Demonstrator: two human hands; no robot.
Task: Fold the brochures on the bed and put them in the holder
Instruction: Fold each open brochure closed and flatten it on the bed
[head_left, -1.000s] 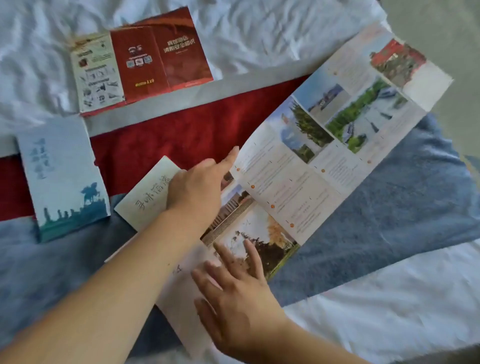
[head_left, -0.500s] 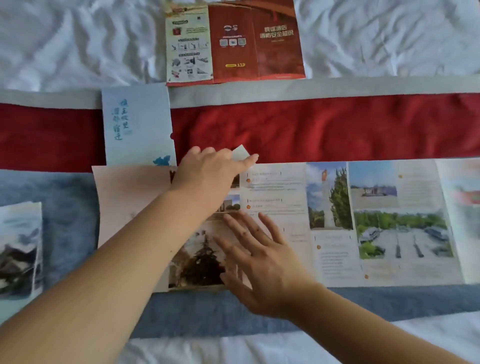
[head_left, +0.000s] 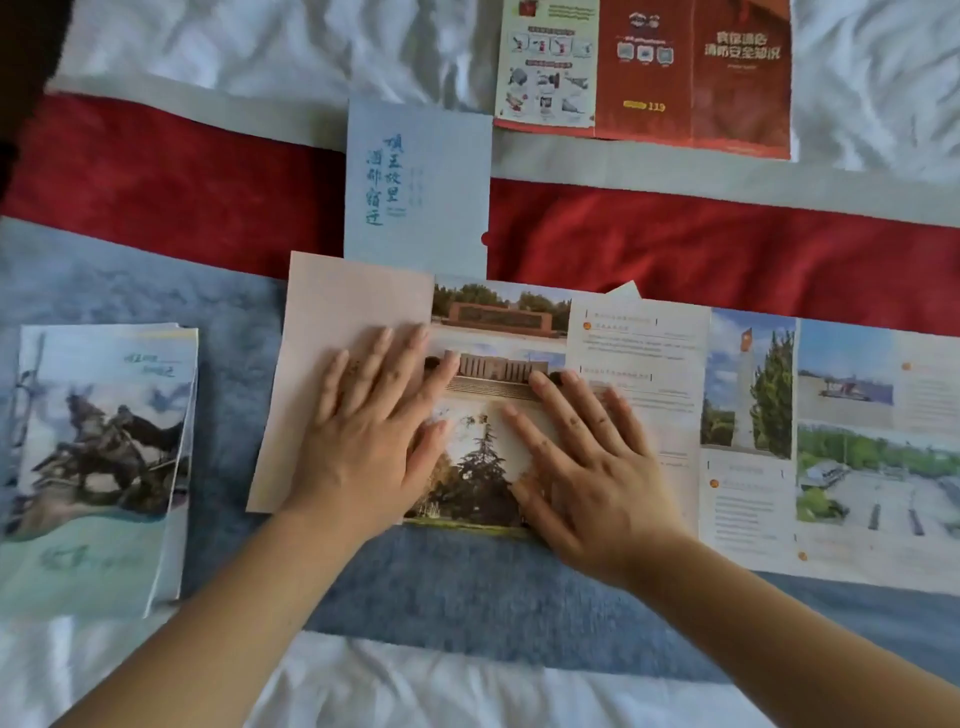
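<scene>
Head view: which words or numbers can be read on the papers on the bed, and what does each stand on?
"119": red brochure, middle panel.
"宾馆酒店 消防安全知识": red brochure, right panel.
"项王故里 酒都宿迁": pale blue folder.
Long unfolded brochure: body print too small to read.
Stack of horse-statue brochures: titles too blurred to read.

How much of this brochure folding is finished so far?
Looks done: the horseman-cover stack lies folded at left. In hand: the left hand and right hand press flat on the long photo brochure, spread open. Left: folding it and the open red brochure; no holder clearly shows.
</scene>
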